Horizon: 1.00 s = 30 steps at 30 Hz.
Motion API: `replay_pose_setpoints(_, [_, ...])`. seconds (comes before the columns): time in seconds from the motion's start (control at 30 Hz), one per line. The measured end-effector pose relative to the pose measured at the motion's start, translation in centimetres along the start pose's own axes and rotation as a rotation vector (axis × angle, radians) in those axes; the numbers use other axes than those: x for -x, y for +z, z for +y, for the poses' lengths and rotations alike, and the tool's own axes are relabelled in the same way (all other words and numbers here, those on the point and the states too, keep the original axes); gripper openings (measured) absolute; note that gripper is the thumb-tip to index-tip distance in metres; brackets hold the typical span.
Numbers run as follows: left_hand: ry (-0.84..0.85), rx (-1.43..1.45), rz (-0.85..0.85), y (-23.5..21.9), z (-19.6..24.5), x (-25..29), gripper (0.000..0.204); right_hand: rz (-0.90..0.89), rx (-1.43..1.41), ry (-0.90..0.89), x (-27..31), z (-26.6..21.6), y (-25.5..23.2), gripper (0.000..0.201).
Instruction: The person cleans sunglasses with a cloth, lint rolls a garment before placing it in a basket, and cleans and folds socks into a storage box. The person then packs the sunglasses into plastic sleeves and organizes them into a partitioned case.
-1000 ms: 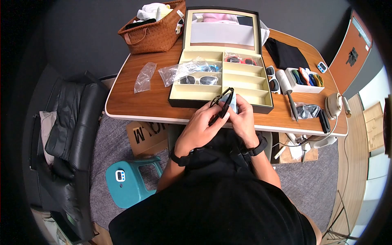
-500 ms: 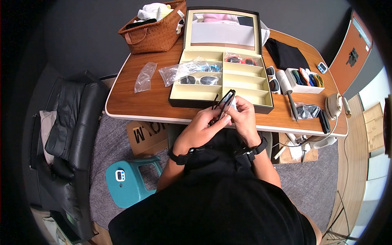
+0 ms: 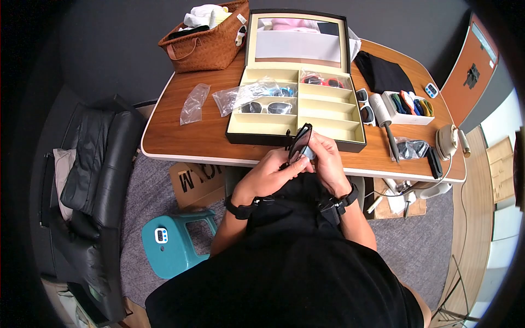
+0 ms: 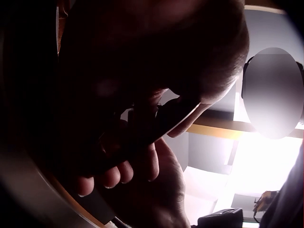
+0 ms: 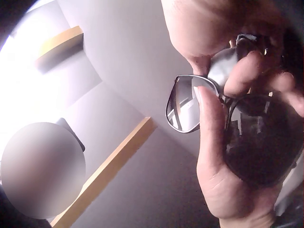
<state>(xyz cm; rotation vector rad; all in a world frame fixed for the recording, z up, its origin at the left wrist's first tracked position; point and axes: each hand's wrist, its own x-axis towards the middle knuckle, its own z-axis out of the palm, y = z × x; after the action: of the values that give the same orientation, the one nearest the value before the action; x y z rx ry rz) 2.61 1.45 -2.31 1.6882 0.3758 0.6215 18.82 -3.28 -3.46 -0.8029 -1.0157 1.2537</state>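
I see both forearms point(image 3: 358, 226) reaching forward and converging, the left hand point(image 3: 267, 175) close beside the right hand point(image 3: 329, 165), fingers point(image 5: 244, 72) curled inward.

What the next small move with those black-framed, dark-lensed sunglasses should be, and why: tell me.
Probably wipe a lens of the sunglasses with the pale blue-grey cloth: the left hand grips the sunglasses, while the right hand holds the cloth close beside the lenses.
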Motion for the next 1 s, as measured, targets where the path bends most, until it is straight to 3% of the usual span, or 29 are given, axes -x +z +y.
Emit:
replay_pose_setpoints(0.1, [-0.081, 0.051, -0.033, -0.6, -0.5, 0.2, 0.033, 0.047, -0.018, -0.023, -0.2, 0.3, 0.3, 0.040])
replay_pose_setpoints(0.17, [-0.081, 0.061, -0.036, -0.7, -0.4, 0.2, 0.033, 0.017, 0.031, -0.084, -0.3, 0.0, 0.4, 0.037])
replay_pose_setpoints(0.27, [-0.082, 0.123, -0.026, -0.5, -0.7, 0.2, 0.033, -0.012, -0.002, -0.036, -0.1, -0.1, 0.3, 0.036])
replay_pose_setpoints(0.4, [-0.068, 0.235, 0.037, 0.1, -0.9, 0.1, 0.030, 0.049, 0.035, -0.055, 0.0, -0.4, 0.8, 0.036])
replay_pose_setpoints(1.0, [-0.060, 0.118, 0.030, -0.2, -1.0, 0.0, 0.031, -0.004, -0.001, -0.048, 0.0, 0.2, 0.3, 0.038])
